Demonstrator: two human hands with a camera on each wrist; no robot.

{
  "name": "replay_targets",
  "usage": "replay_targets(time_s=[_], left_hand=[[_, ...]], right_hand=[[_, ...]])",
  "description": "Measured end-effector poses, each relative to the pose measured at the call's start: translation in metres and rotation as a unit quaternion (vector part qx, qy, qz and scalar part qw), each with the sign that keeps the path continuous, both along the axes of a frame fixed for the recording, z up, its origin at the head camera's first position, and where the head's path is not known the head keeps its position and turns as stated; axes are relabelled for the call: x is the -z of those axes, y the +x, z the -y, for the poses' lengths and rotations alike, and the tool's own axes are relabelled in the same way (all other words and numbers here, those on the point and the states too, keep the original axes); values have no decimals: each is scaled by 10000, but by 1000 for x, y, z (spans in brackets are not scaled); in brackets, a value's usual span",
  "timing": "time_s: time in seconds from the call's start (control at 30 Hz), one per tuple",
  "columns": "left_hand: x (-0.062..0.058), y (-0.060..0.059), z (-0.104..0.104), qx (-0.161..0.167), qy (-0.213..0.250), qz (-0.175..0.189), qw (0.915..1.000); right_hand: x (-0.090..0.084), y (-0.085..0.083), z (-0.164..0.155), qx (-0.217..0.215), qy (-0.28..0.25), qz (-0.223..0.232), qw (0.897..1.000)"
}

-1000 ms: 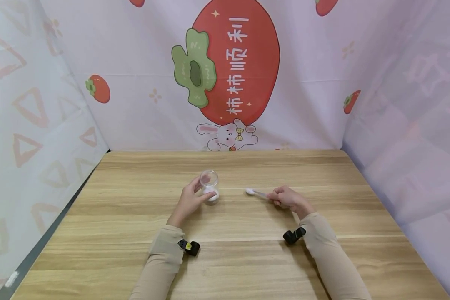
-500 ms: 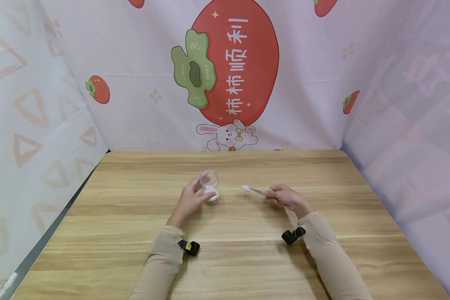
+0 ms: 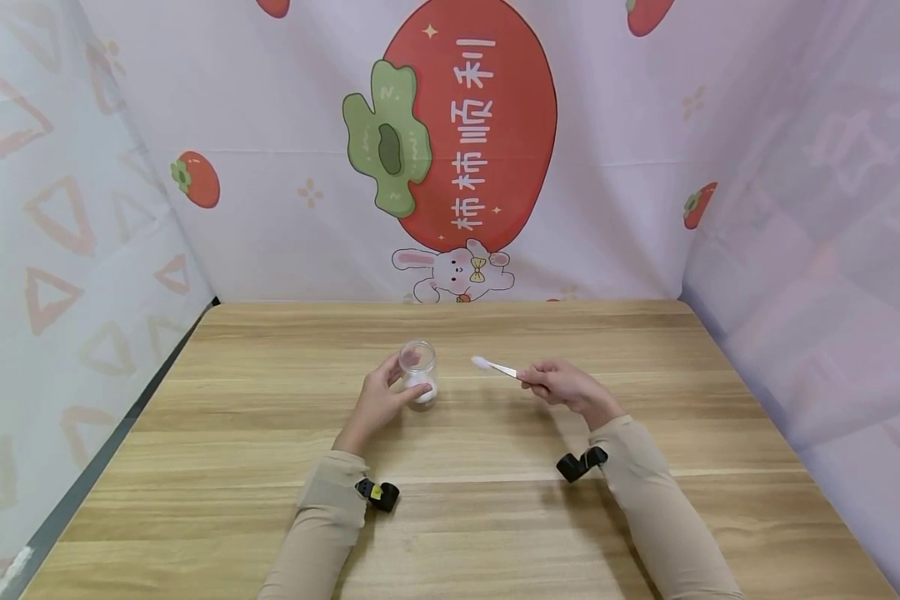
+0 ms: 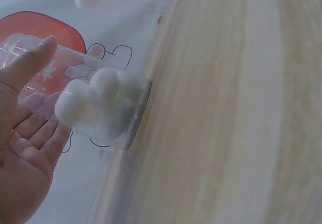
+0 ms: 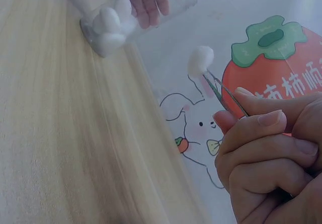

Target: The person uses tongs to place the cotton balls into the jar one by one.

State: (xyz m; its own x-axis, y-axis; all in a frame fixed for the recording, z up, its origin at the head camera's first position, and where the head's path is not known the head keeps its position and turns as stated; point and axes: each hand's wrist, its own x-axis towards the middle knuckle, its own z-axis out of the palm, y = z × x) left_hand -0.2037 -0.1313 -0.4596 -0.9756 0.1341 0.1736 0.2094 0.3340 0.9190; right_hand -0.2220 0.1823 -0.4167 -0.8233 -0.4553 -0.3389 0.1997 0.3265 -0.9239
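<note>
A small clear glass jar [image 3: 418,372] stands upright on the wooden table [image 3: 270,467], with several white cotton balls [image 4: 95,103] in its bottom. My left hand [image 3: 378,402] grips the jar from the left, thumb and fingers around it [image 4: 30,83]. My right hand [image 3: 562,385] pinches metal tweezers [image 3: 504,369] that hold one white cotton ball [image 3: 480,362] at their tip, raised above the table a little right of the jar's mouth. The right wrist view shows that cotton ball [image 5: 201,60], the tweezers [image 5: 224,93] and the jar [image 5: 136,12] beyond.
Printed cloth walls close in the table on the left [image 3: 60,233], back [image 3: 450,150] and right [image 3: 817,233]. Black wrist cameras [image 3: 378,494] sit on both beige sleeves.
My right hand has lifted the tweezers with the cotton ball up and to the left, closer to the jar. The left hand and jar have stayed in place.
</note>
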Motion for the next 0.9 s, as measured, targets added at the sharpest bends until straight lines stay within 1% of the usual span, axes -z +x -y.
replay_targets(time_s=[0.17, 0.3, 0.4, 0.63, 0.9], left_hand=[[0, 0, 1, 6, -30, -34, 10000], [0, 0, 1, -5, -11, 9, 10000], [1, -1, 1, -12, 1, 39, 10000], [2, -1, 1, 24, 8, -26, 10000], [2, -1, 2, 50, 46, 15, 10000]], right_hand=[[-7, -1, 5, -74, -77, -48, 9999], [-11, -1, 9, -150, -169, -125, 9997], [-13, -2, 12, -160, -204, -153, 9995], [-18, -1, 18, -147, -191, -187, 9995], [-23, -1, 26, -286, -282, -207, 9990]])
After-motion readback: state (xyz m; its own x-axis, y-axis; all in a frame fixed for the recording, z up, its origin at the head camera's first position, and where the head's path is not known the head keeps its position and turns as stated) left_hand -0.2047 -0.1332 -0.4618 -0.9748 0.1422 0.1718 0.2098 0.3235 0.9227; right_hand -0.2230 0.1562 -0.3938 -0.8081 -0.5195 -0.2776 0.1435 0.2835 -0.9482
